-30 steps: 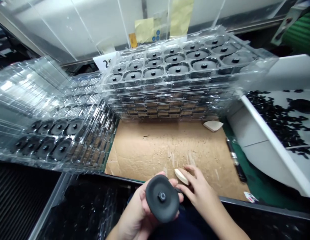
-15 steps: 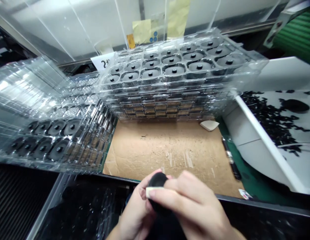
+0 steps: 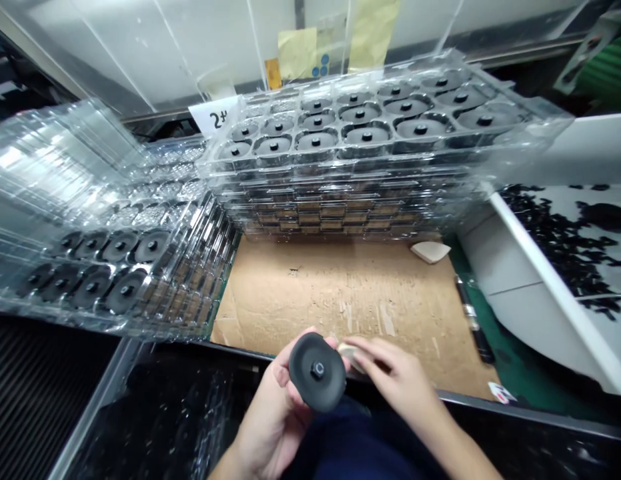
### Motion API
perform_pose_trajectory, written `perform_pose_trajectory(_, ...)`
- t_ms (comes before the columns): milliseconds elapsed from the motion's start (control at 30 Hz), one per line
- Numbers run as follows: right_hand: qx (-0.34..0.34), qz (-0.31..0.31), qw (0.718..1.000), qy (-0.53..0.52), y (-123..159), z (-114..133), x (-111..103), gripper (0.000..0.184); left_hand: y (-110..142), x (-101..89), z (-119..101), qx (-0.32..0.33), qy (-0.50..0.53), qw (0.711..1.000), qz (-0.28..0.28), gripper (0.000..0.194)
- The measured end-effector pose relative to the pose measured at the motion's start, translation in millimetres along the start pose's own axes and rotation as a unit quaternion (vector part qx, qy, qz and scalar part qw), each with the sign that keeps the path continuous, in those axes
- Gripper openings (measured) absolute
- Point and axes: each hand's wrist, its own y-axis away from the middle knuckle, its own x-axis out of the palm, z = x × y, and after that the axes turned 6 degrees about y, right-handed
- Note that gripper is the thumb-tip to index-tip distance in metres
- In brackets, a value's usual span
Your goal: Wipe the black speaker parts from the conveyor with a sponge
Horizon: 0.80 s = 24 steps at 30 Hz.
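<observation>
My left hand is curled around a black, rounded oval part, gripping it by the edges with its flat face turned toward me and a small hexagonal nub at the centre. The part is held up just over the near edge of the bench, above my dark blue clothing. My right hand is closed narrowly, its fingers pinching a pale wedge-shaped pad that they mostly hide. The pad sits right beside the black part's rim, but I cannot tell whether the two touch. Ahead of my hands lies a scuffed brown cardboard sheet, with a second pale wedge pad near its far right corner. Beyond it rises a stack of clear plastic trays, its top tray holding rows of similar black parts. Another clear stack stands to the left, with black parts in its nearer rows. A white card marked "2#" stands at the far stack's corner. To the right, a slim black-and-silver tool lies on a green mat, beside a white bin holding many small black pieces.
</observation>
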Motion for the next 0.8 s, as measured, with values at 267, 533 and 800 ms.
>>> perform_pose_trajectory(267,-0.023,-0.098,0.995,-0.004,6.5,50.5,-14.6,0.026,-4.2,0.7,5.6,-0.014,0.005,0.998,0.058,0.056)
perform_pose_trajectory(533,-0.222,0.006,0.975,0.005,3.1,110.1,-15.8,0.024,-9.1,-4.9,7.6,0.027,-0.001,1.000,0.003,0.044)
perform_pose_trajectory(800,-0.254,-0.022,0.967,0.012,7.9,101.1,-28.2,0.023,-6.8,-3.7,0.2,-0.034,0.010,0.999,0.034,0.054)
